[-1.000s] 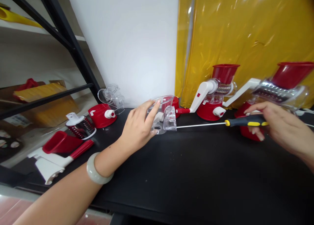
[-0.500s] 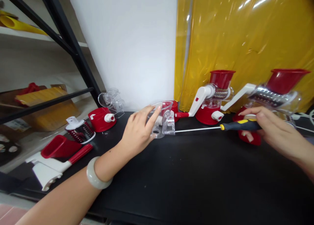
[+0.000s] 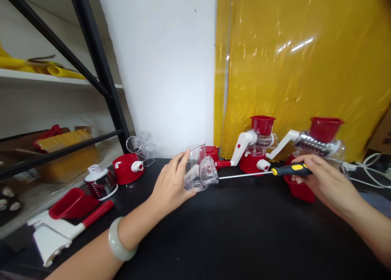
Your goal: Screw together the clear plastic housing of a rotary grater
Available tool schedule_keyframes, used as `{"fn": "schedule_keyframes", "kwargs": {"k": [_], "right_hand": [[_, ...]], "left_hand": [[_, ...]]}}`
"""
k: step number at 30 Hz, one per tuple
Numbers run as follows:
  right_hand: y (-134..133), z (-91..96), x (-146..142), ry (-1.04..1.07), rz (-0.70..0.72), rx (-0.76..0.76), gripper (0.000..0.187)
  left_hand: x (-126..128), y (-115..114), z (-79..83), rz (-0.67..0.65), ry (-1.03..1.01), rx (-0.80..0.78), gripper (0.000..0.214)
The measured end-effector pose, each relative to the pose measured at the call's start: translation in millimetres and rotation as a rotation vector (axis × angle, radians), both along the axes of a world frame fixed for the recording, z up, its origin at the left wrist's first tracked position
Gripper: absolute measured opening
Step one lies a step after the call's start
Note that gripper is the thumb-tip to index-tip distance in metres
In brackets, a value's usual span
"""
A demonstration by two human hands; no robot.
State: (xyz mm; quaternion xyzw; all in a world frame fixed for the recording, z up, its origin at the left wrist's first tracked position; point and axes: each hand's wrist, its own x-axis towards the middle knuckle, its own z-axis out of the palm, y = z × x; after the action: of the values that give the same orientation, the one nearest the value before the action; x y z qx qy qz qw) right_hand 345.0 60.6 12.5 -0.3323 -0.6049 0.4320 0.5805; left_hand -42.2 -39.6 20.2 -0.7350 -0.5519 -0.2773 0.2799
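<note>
L hand [image 3: 174, 180] is curled round the L side of the clear plastic housing [image 3: 200, 175], thumb low at front. R hand [image 3: 325, 178] is closed round the handle of the screwdriver [image 3: 285, 171]. Housing is mid-bench, on or just above the black tabletop [image 3: 244, 231], can't tell which; a red base [image 3: 211, 152] sits right behind it. Shaft runs abt level, tip at the housing's R end. Can't see if it's seated in a screw or only touching.

Risks, imo:
1) Tip slips if driver goes off-axis or push is too light: scratched plastic, poss. a jab twd L fingers.
2) Housing twists w/ the torque, bc L hand has it from one side only.
3) Overtorque cd crack it; clear plastic is prob brittle.
4) R hand is close to a red part [image 3: 301, 191] and the RH grater [image 3: 320, 143]; a wide elbow or wrist swing cd knock either.

Housing looks: colourless, see-thru, flared mouth up top, rounded end facing the driver. Whitish bit shows thru the wall; inside or behind, can't tell. No cracks I can make out, but it's too small + soft to be sure.
</note>
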Motion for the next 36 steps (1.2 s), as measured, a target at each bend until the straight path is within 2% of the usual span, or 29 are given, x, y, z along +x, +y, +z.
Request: {"fn": "schedule_keyframes", "kwargs": {"k": [6, 11, 16, 22, 30, 36], "right_hand": [[9.1, 2.0, 7.7, 0.187, -0.185, 0.099, 0.016], [6.8, 1.9, 3.5, 0.316, -0.280, 0.178, 0.019], [-0.5, 3.7, 0.0, 0.288, -0.291, 0.187, 0.024], [0.0, -0.4, 1.0, 0.261, -0.283, 0.191, 0.022], [-2.6, -2.3, 0.5, 0.224, -0.301, 0.174, 0.024], [-1.6, -4.3, 3.2, 0.187, -0.308, 0.211, 0.023]], "left_hand": [[1.1, -0.4, 1.5, -0.013, -0.196, -0.072, 0.121], [0.7, -2.6, 4.4, 0.010, -0.064, -0.064, 0.120], [1.7, -8.1, 7.3, -0.027, 0.106, 0.058, 0.117], [4.4, -10.2, 7.7, -0.064, 0.200, 0.125, 0.108], [7.1, -12.6, 8.4, -0.103, 0.252, 0.125, 0.094], [6.1, -11.8, 9.3, -0.110, 0.279, 0.111, 0.097]]}}
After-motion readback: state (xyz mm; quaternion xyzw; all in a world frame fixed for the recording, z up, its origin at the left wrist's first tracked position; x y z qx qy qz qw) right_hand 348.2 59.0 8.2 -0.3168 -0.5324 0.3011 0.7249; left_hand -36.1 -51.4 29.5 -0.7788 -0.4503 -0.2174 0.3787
